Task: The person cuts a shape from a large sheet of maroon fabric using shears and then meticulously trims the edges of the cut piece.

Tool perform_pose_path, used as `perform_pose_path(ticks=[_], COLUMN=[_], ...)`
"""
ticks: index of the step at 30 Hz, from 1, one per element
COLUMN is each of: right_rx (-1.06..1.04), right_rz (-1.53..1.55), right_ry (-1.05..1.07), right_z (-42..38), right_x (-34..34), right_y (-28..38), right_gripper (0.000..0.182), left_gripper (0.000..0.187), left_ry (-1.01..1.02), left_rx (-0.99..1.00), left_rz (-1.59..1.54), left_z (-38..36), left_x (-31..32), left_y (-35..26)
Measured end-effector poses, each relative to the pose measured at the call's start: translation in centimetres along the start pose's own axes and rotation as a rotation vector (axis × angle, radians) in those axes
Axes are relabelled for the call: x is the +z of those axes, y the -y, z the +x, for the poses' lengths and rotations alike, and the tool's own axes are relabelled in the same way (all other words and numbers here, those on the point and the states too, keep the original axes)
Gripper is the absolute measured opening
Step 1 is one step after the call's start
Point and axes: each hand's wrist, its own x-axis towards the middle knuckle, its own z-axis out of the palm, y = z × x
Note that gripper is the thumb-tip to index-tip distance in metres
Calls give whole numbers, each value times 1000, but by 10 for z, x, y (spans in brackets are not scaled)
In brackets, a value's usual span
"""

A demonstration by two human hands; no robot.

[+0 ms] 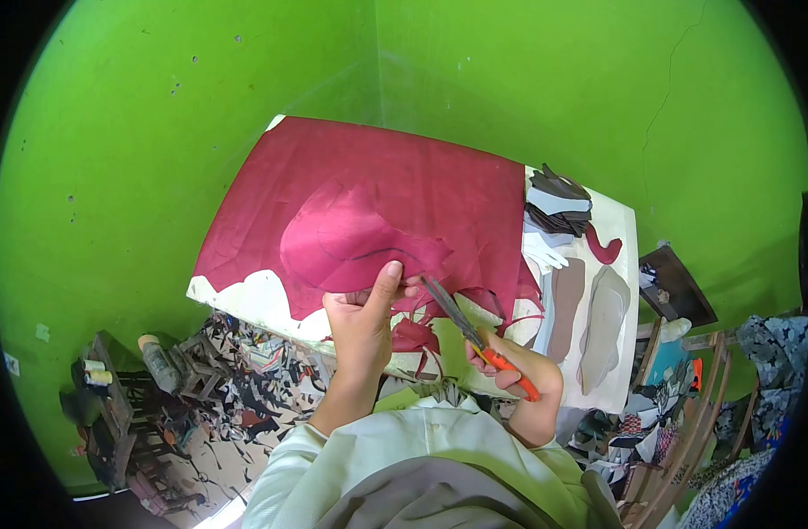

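My left hand [366, 313] pinches the lower edge of a cut piece of dark pink fabric [342, 234], thumb on top. A dark curved line runs across that piece. In my right hand [510, 361] is a pair of scissors [457, 317] with orange handles; the blade tips meet the fabric just right of my left thumb. Beneath lies a large dark red fabric sheet [439, 159], spread over a white table [254, 295]. Red offcuts [414, 335] hang near the table's front edge, between my hands.
Stacked dark and pale pieces [558, 207] lie at the table's right, beside a curved red strip [606, 247] and brown and grey cut shapes [602, 331]. Scraps [245, 379] cover the floor at left, near a wooden stool [197, 366]. Green walls [598, 79] stand behind.
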Motion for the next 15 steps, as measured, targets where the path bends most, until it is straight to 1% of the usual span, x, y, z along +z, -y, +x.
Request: perform_pose_path(ticks=[2, 5, 11, 15], right_rx=[-140, -113, -80, -103], right_rz=[53, 25, 290, 210], right_ry=[26, 24, -17, -50], right_z=[4, 7, 7, 2], right_x=[2, -3, 2, 8], right_y=[-5, -12, -16, -9], right_gripper=[41, 41, 39, 40], left_gripper=[13, 13, 13, 12], left_ry=[23, 47, 88, 122], left_rx=[-6, -7, -27, -14], left_rz=[62, 112, 151, 176], left_z=[-2, -4, -9, -10], left_x=[-1, 2, 7, 8], left_y=[0, 0, 0, -1])
